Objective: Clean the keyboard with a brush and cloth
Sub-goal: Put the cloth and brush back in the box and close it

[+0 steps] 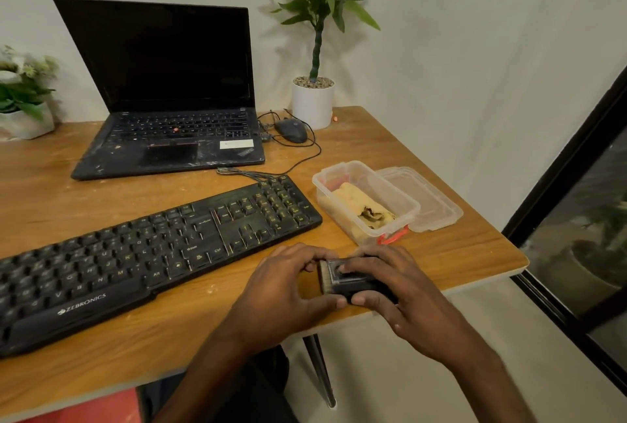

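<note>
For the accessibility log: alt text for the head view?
Left hand and right hand hold a black brush at the front edge of the wooden desk, right of a Zebronics keyboard. Behind, an open clear container holds a yellow cloth; a laptop and mouse sit farther back.

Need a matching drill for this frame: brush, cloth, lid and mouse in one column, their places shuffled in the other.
Things
1. brush
2. cloth
3. container lid
4. mouse

Places
A. inside the clear container
B. beside the white plant pot, right of the laptop
C. held by the left hand and right hand near the table front edge
D. flat on the table, just right of the container

Pairs: 1-C, 2-A, 3-D, 4-B
</note>
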`<state>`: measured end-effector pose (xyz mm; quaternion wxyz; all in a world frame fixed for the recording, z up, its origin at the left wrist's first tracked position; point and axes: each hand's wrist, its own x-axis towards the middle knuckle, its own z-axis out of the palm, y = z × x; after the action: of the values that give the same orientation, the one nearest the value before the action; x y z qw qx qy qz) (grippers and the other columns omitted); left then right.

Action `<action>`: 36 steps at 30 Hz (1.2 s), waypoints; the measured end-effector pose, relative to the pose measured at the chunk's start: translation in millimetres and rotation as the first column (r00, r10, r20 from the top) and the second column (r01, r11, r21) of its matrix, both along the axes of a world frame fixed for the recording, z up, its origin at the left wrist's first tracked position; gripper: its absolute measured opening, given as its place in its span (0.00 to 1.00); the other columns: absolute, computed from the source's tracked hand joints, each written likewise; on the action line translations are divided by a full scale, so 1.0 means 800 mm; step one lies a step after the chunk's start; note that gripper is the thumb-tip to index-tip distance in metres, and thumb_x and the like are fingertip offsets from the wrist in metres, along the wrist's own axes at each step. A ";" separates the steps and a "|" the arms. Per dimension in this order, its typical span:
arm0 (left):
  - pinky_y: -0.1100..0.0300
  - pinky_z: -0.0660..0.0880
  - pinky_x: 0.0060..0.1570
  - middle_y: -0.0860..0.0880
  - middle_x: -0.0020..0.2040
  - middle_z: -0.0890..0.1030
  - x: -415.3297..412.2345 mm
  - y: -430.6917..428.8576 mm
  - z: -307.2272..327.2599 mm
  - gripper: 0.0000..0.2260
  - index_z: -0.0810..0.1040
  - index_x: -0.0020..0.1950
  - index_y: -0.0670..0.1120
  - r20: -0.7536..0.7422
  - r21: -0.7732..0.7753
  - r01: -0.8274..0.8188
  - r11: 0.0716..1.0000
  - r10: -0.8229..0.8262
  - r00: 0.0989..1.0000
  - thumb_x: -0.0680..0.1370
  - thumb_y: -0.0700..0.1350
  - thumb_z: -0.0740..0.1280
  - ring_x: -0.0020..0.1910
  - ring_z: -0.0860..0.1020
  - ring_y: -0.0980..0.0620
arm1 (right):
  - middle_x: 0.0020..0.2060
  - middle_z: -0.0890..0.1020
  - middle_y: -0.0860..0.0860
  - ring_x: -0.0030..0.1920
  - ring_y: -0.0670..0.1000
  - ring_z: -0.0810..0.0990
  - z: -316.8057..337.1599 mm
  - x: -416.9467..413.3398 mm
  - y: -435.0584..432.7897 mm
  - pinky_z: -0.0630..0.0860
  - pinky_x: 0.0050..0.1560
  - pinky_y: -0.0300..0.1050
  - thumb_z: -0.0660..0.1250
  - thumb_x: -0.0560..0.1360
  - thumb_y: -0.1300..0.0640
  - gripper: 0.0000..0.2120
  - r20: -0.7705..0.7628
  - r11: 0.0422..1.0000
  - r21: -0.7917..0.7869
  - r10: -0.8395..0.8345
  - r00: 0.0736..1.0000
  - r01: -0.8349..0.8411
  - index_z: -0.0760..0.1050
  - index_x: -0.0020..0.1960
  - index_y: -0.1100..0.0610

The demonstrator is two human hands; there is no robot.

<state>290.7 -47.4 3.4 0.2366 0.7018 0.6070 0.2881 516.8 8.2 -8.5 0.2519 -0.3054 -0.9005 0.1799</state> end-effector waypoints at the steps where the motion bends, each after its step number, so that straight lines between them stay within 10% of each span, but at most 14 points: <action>1: 0.57 0.69 0.63 0.70 0.57 0.72 0.000 0.000 0.000 0.24 0.72 0.65 0.65 -0.002 0.000 -0.001 1.000 0.001 1.000 0.72 0.62 0.74 0.59 0.67 0.68 | 0.65 0.68 0.35 0.69 0.45 0.67 0.001 0.000 0.001 0.67 0.63 0.32 0.62 0.80 0.42 0.15 -0.002 1.000 -0.002 -0.003 1.000 0.003 0.70 0.66 0.40; 12: 0.61 0.72 0.53 0.70 0.55 0.75 -0.001 -0.003 0.001 0.24 0.74 0.65 0.64 0.149 0.032 -0.006 0.999 0.001 0.989 0.71 0.59 0.75 0.55 0.72 0.65 | 0.61 0.78 0.38 0.63 0.43 0.77 0.025 0.005 -0.008 0.80 0.56 0.41 0.74 0.72 0.49 0.26 -0.240 0.955 -0.297 -0.053 0.969 -0.022 0.67 0.65 0.35; 19: 0.58 0.79 0.52 0.66 0.66 0.74 0.002 0.035 0.044 0.36 0.64 0.76 0.62 0.344 0.179 -0.102 0.979 0.035 0.938 0.70 0.57 0.74 0.60 0.74 0.64 | 0.55 0.79 0.38 0.55 0.39 0.79 0.092 -0.013 0.013 0.78 0.47 0.31 0.76 0.72 0.48 0.20 -0.382 0.958 -0.123 -0.287 0.878 0.259 0.73 0.61 0.45; 26: 0.48 0.76 0.63 0.59 0.70 0.69 0.032 0.066 0.024 0.24 0.64 0.76 0.56 0.269 0.291 -0.238 0.927 0.159 0.950 0.81 0.46 0.66 0.66 0.72 0.57 | 0.51 0.81 0.49 0.48 0.50 0.79 0.096 -0.076 0.093 0.79 0.45 0.47 0.71 0.75 0.44 0.15 0.068 0.794 0.097 -0.607 0.791 0.601 0.72 0.56 0.49; 31: 0.80 0.50 0.67 0.55 0.77 0.64 0.045 0.063 0.004 0.26 0.59 0.79 0.55 0.082 0.298 -0.149 0.943 0.130 0.988 0.83 0.44 0.64 0.74 0.59 0.62 | 0.54 0.83 0.51 0.51 0.52 0.81 0.094 -0.075 0.098 0.79 0.48 0.47 0.74 0.74 0.49 0.17 0.256 0.832 0.037 -0.543 0.799 0.554 0.75 0.61 0.49; 36: 0.85 0.45 0.62 0.55 0.78 0.63 0.044 0.065 0.003 0.26 0.59 0.80 0.53 0.061 0.311 -0.121 0.943 0.107 0.992 0.83 0.43 0.63 0.69 0.53 0.72 | 0.56 0.84 0.53 0.51 0.53 0.83 0.095 -0.072 0.103 0.82 0.51 0.52 0.70 0.77 0.57 0.19 0.182 0.819 0.018 -0.567 0.804 0.573 0.73 0.67 0.48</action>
<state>325.8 4.6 5.5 0.1181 0.6878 0.5877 0.4093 459.4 90.8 67.1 0.2063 -0.5811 -0.7826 0.0847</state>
